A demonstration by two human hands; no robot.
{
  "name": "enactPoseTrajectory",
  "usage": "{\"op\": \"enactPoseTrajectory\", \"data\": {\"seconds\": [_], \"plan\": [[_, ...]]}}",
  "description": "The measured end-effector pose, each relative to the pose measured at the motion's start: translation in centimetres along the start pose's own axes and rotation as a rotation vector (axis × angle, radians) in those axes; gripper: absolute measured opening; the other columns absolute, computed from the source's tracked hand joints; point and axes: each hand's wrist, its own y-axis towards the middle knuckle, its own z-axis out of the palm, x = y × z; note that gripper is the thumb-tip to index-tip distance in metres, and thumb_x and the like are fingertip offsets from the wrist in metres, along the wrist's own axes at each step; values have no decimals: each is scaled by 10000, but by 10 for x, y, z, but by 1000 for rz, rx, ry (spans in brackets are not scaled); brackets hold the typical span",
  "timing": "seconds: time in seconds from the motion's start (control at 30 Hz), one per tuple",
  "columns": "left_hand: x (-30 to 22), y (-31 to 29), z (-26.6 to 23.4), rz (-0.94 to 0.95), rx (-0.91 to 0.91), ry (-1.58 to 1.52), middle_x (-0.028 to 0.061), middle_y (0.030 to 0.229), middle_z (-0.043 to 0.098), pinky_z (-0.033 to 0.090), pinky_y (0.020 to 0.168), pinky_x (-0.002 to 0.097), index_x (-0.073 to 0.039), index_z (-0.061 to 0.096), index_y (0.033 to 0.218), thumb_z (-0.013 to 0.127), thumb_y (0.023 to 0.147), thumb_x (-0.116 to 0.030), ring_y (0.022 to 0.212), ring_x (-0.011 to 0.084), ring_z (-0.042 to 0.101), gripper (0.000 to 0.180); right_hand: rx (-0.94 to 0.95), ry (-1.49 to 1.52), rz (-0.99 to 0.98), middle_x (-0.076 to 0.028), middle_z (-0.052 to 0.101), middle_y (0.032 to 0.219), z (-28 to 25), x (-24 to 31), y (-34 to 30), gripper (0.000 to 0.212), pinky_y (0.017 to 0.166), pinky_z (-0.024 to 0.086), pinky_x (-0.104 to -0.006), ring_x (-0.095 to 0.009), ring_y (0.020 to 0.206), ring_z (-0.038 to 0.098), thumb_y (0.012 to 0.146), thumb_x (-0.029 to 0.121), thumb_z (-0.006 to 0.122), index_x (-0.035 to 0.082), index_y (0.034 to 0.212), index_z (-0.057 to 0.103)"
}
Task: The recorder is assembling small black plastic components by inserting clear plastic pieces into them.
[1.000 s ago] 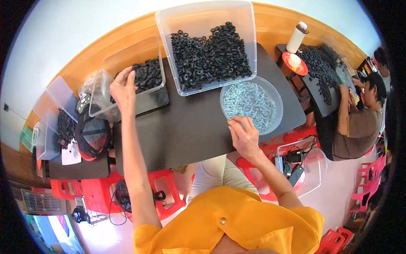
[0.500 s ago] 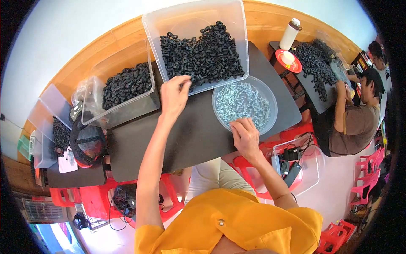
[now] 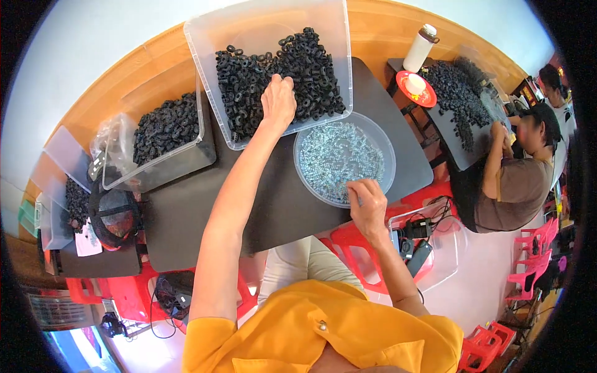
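Left hand now reaches farther into black rings; orientation indiscernible.

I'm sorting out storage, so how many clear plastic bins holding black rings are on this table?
2. One large clear bin sits at the table's far edge, where the left hand reaches in; a smaller bin stands to its left. More may be hidden farther left.

Bare dark tabletop open between left forearm and smaller bin of black rings. Large clear bin wall blocks far side. Round tray of silver parts fills right side, touching bin edge.
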Motion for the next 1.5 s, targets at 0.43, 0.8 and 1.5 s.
{"op": "enactPoseTrajectory", "data": {"seconds": [0.43,0.8,1.5], "plan": [[-3,-60,-45,-61,-34,-517,52,774,533,440,622,259,-20,598,944,555,791,-6,671,121,528,160,244,-255,75,-133,567,836,20,-68,70,133,705,461,-409,-322,851,559,693,91,643,38,809,607],[9,-158,-47,-453,281,-1413,71,926,605,513,725,256,-8,536,1034,588,813,-1,781,117,591,228,402,-228,-73,-147,547,837,34,-54,70,138,714,457,-425,-331,860,544,665,-31,552,42,782,556],[17,-159,-49,-554,269,-1520,84,897,640,514,674,238,-40,579,893,616,795,-21,747,120,611,107,314,882,467,-41,592,725,12,-38,85,100,568,492,-234,-97,643,572,748,-9,596,-31,845,601]]}}
